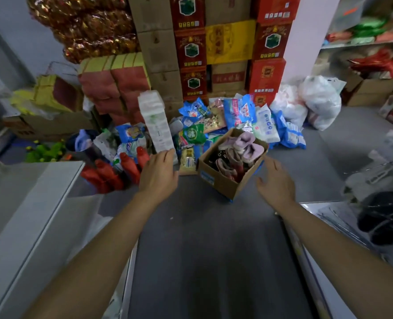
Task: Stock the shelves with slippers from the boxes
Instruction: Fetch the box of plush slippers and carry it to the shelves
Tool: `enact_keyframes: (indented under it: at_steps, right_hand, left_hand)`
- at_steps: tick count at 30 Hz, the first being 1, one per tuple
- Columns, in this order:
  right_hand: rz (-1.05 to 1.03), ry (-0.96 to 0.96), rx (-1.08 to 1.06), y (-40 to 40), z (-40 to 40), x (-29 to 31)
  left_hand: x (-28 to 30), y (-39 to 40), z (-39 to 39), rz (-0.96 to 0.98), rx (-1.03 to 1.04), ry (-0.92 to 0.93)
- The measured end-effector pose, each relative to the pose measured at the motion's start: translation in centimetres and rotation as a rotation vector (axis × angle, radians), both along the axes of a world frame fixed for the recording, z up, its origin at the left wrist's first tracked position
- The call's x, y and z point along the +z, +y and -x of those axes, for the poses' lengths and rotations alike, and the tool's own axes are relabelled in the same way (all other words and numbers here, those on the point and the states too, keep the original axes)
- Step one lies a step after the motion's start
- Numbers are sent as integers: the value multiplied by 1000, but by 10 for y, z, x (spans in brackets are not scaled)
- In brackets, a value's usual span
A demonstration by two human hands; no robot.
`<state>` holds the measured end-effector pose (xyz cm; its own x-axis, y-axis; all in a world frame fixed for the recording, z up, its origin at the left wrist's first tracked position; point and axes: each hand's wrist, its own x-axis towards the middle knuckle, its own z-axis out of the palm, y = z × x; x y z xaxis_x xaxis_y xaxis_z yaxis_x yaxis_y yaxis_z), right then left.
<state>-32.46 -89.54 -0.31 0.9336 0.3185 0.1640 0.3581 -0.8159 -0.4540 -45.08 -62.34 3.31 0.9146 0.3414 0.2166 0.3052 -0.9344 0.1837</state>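
Note:
An open cardboard box [223,180] sits on the grey floor ahead, holding several slippers [239,150] in lilac, dark red and black. My left hand [158,173] is stretched out to the left of the box, its fingertips at the lower end of a tall white wrapped pack [156,120] that stands upright; I cannot tell whether it grips the pack. My right hand [276,180] hovers just right of the box with fingers spread, holding nothing.
Behind the box lies a heap of blue and green packets [237,113], red bottles [112,171] and stacked red and yellow cartons [227,42]. White shelf edges [38,208] flank the aisle on both sides. Black slippers [384,217] lie on the right shelf. White bags [317,100] sit at right.

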Motion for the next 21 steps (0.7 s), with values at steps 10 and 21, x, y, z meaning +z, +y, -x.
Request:
enact_keyframes:
  at_steps: [10, 21]
  right_hand:
    - [-62, 25, -181, 43, -206, -72]
    - [-28, 136, -392, 104, -397, -189]
  left_hand:
    - [-69, 78, -270, -16, -147, 108]
    - [-197, 138, -504, 35, -240, 271]
